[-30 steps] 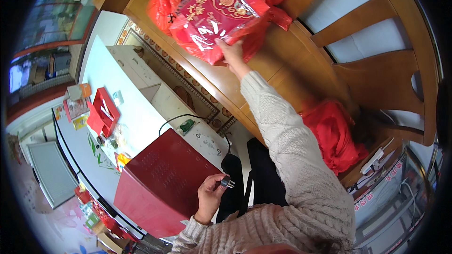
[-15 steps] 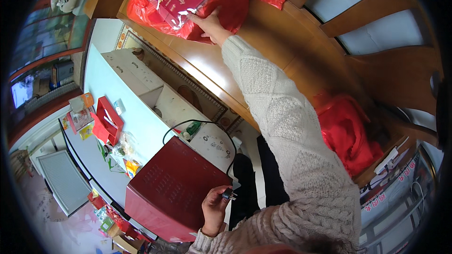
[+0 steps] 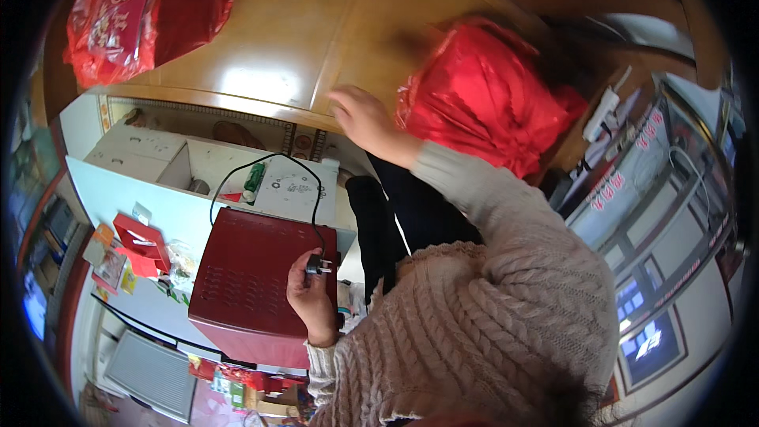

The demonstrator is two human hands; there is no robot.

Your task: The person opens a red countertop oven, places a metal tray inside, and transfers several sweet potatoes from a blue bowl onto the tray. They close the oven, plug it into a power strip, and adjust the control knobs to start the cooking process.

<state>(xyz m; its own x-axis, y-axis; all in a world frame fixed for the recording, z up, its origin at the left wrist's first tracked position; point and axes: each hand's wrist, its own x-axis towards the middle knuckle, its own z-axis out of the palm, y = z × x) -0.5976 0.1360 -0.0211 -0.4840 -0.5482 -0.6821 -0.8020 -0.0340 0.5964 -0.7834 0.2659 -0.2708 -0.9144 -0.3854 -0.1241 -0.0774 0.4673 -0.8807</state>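
Note:
Pinched in my left hand [image 3: 311, 304] is a black power plug [image 3: 317, 266], its metal prongs pointing right. A black cord [image 3: 269, 156] loops from it around the far edge of a dark red metal appliance [image 3: 261, 277] with rows of vent slots. That boxy appliance is beside my left hand. My right hand [image 3: 368, 121] is over the front edge of the wooden table [image 3: 356, 24], fingers apart and holding nothing. Close to its right lies a bulging red plastic bag [image 3: 482, 95], tied or bunched; its contents are hidden.
At the table's far left sits another red bag with a printed dark red package [image 3: 122, 16]. A pale cabinet [image 3: 142, 150] with an open compartment stands beyond the appliance. A red box [image 3: 142, 241] and small packets lie on the light blue surface. Chairs and a framed stand [image 3: 672, 182] are at right.
My right hand has left the package bag and moved back toward the other red bag. The view has swung right. The plug stays in my left hand.

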